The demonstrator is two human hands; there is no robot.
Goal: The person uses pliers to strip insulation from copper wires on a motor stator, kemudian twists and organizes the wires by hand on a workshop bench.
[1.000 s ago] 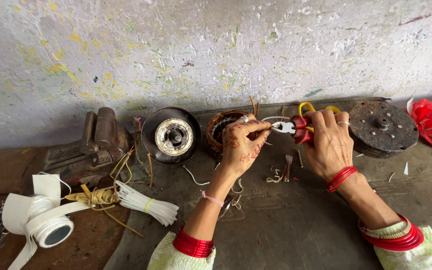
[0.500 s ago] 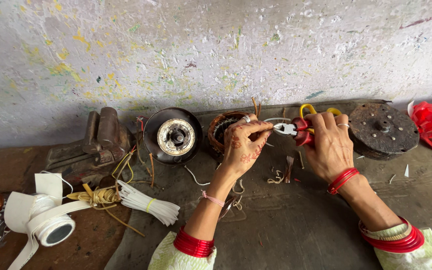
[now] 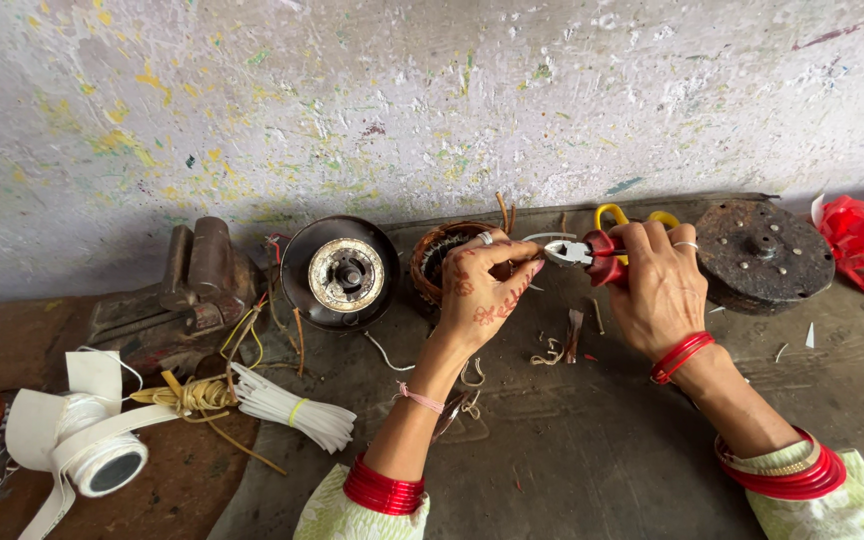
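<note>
Red-handled pliers (image 3: 580, 252) gripped in the closed right hand (image 3: 658, 290), left hand (image 3: 482, 290) pinching a thin wire (image 3: 542, 238) at the jaws, copper-wound stator (image 3: 444, 262) at its ten o'clock.

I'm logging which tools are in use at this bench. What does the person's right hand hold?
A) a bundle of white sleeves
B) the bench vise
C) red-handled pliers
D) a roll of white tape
C: the right hand grips red-handled pliers, their nose pointing at the left hand's fingertips in front of the copper-wound coil.
</note>
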